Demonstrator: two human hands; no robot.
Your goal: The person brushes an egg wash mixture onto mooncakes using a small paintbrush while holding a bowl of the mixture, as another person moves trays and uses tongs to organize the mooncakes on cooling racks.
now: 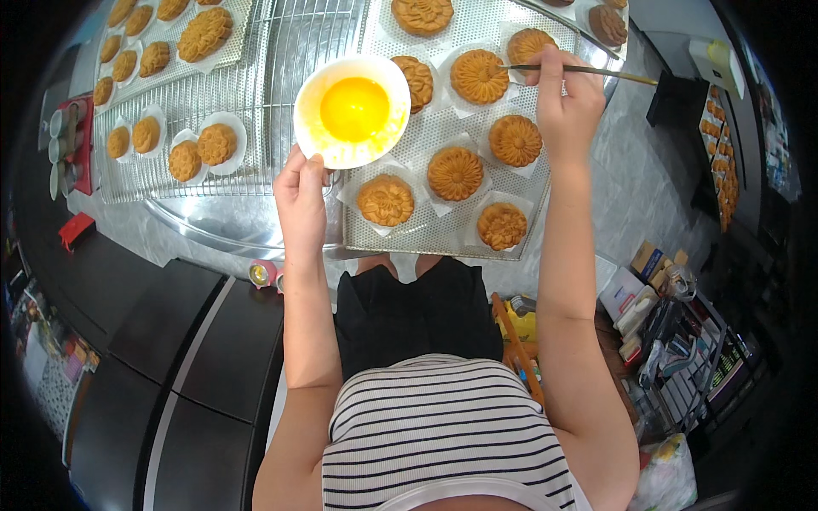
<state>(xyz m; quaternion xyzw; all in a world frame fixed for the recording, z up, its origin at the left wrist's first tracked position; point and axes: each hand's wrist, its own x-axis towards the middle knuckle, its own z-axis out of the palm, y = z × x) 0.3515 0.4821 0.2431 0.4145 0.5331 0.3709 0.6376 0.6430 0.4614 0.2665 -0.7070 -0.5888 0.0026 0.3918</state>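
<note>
My left hand (305, 185) grips the rim of a white bowl (309, 137), its thumb on the near edge. Inside the bowl is a yellow liquid (355, 108) that looks like beaten egg. A thin brush (613, 73) is pinched in my right hand (572, 105). Its tip meets or hovers just over the top of a round, flower-patterned mooncake (479, 78); contact cannot be told for sure. Several more mooncakes, such as one (455, 174) below it, lie on squares of white paper on a perforated metal tray (441, 239). My right hand partly covers another mooncake (529, 46).
To the left, a wire rack (255, 185) holds several mooncakes on paper, with a second perforated tray (236, 38) behind. Everything rests on a round metal table (211, 220). Dark cabinets (211, 338) stand at lower left. At right are a cluttered rack (677, 358) and further mooncakes (722, 166).
</note>
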